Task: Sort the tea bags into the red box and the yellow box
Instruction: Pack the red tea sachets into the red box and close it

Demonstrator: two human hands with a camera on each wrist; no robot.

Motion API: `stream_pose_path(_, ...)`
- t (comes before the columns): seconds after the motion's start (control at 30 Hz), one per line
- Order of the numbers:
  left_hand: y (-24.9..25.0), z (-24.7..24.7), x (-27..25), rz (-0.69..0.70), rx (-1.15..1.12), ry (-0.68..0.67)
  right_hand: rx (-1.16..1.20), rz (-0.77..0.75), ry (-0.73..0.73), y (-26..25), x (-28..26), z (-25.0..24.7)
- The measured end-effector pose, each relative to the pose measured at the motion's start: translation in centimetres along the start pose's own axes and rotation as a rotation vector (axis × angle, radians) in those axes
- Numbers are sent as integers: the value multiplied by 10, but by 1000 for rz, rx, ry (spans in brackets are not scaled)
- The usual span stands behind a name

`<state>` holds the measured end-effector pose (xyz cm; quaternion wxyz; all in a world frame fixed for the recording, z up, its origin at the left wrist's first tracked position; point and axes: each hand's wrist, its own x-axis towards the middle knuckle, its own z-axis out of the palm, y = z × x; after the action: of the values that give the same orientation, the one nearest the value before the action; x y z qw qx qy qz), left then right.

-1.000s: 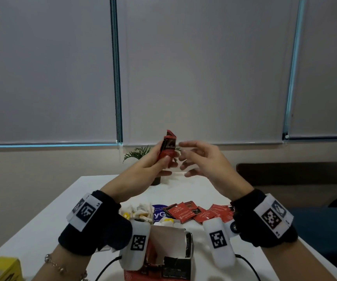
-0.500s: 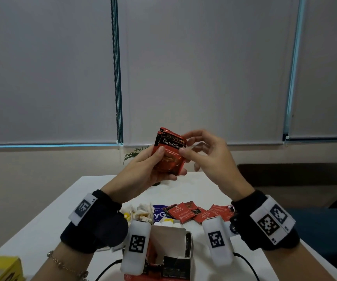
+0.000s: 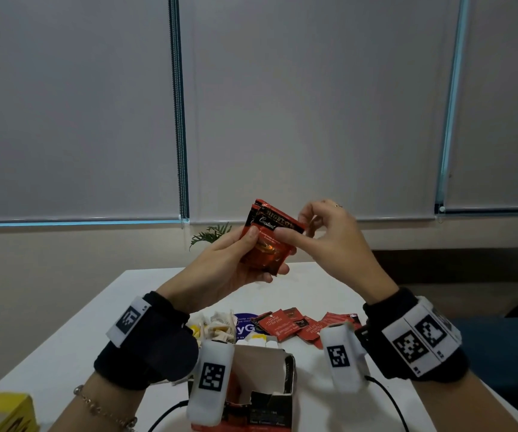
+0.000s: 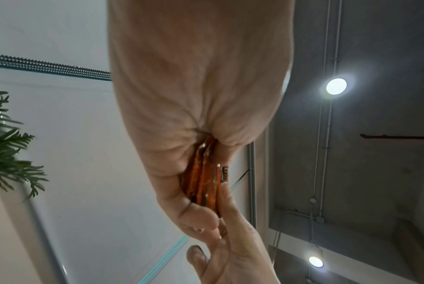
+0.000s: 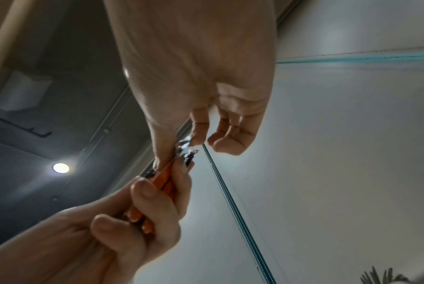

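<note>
Gripped in our left hand (image 3: 220, 269) is a small stack of red tea bags (image 3: 268, 241), thumb pressed on the front face and fingers curled round the back and lower edge. From the left wrist view the stack (image 4: 202, 184) shows edge-on, with several foil packets clamped together between thumb and fingers. Our right hand (image 3: 329, 241) pinches the upper right corner of the same stack: thumb on the front face, index finger behind the top edge, the other fingers loosely curled and clear of the packets. In the right wrist view this pinch (image 5: 179, 151) sits at the foil edge, directly above the left hand's hold.

Both hands hold the stack raised, well above the table (image 3: 64, 338). Straight below the grip, at the near edge of the table, stands the red box (image 3: 270, 397), top flaps open. Between the box and the grip, further red tea bags (image 3: 282, 325) lie scattered flat on the table, with a pile of pale and yellow tea bags (image 3: 220, 327) just to their left. A yellow box (image 3: 5, 413) shows its corner far below and to the left of the grip. Beyond the grip, a green plant (image 3: 211, 233) stands at the far edge of the table.
</note>
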<state>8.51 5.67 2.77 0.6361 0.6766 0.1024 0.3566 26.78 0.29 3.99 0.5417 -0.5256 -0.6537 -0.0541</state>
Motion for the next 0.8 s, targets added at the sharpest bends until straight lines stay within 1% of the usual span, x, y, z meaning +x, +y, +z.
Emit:
stream_pose_path(0.07, 0, -2, 0, -13, 34, 6, 92, 39, 12, 0, 0, 0)
stream_pose_path(0.13, 0, -3, -1, -22, 80, 0, 222, 75, -27, -2, 0, -1)
stream_pose_path(0.2, 0, -3, -1, -19, 107, 3, 296, 88, -41, -2, 0, -2)
stream_pose_path(0.3, -1, 1, 0, -13, 121, 25, 307, 71, -31, -2, -1, -2)
stream_pose_path(0.5, -2, 3, 2, -68, 80, 62, 315, 60, -48, -1, 0, -2)
stream_pose_path(0.67, 4, 0, 0, -131, 45, 30, 334, 41, -67, -4, -1, -3)
stream_pose_path(0.73, 6, 0, 0, -134, 64, 10, 339, 40, -70, -5, -1, -3)
stream_pose_path(0.8, 6, 1, 0, -106, 100, 5, 342, 45, -68, -5, -1, -3)
